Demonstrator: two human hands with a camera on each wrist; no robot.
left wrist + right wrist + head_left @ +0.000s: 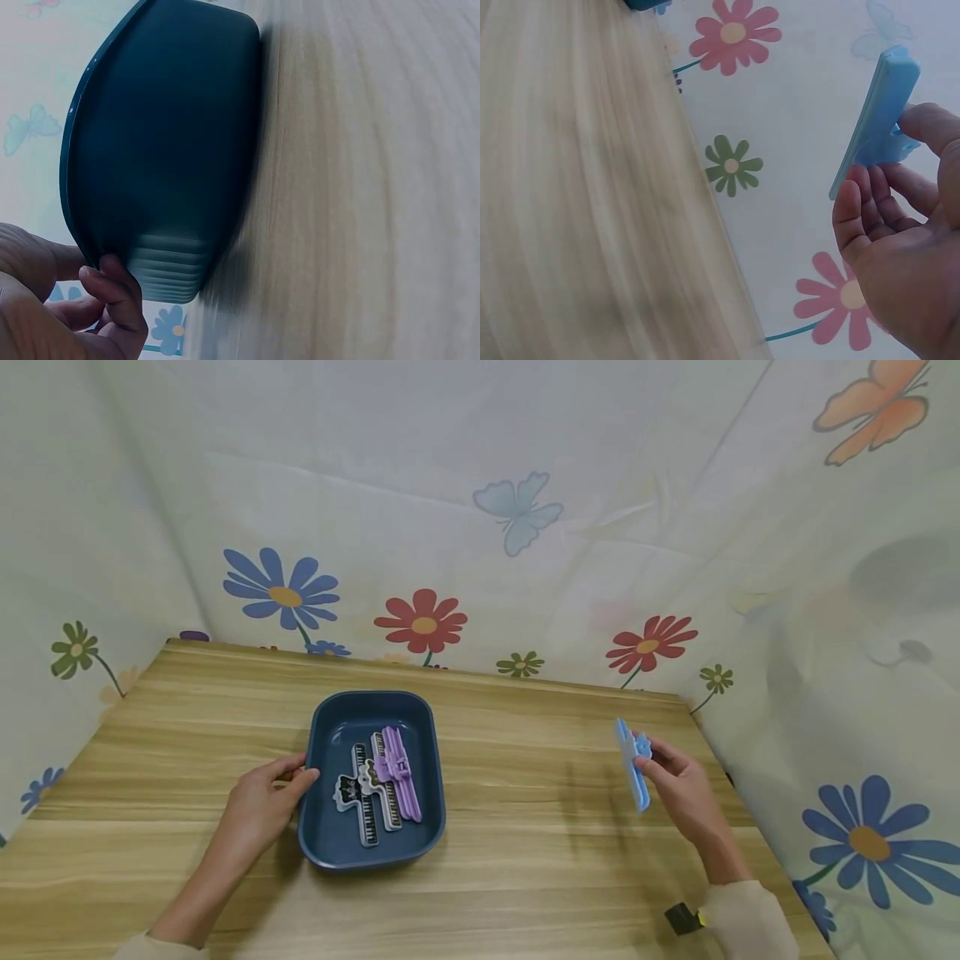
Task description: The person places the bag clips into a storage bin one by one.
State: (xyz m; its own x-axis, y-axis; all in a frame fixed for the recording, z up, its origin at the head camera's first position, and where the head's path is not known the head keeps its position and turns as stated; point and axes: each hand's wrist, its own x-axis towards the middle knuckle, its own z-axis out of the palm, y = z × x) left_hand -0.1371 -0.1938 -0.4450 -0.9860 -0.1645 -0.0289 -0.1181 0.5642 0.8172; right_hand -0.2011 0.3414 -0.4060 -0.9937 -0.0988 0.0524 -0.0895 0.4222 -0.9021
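Observation:
A dark blue rectangular tub [322, 843] stands on the wooden table, left of the middle. My left hand [264, 802] pinches its left rim between thumb and fingers; the left wrist view shows the hand [82, 307] at the rim of the tub [165, 135]. Inside lie a purple clip [408, 789] and two clips with piano-key patterns, one black [367, 814] and one whiter [392, 814]. Over the table's right side, my right hand [686, 793] holds a light blue clip [630, 760] by its handle, raised above the surface. In the right wrist view this clip [889, 97] is tilted.
The wooden table [517, 877] spans the foreground. A pale curtain [420, 510] printed with flowers and butterflies hangs behind and at both sides. A small black object with a yellow part [684, 918] shows by the right sleeve [750, 918].

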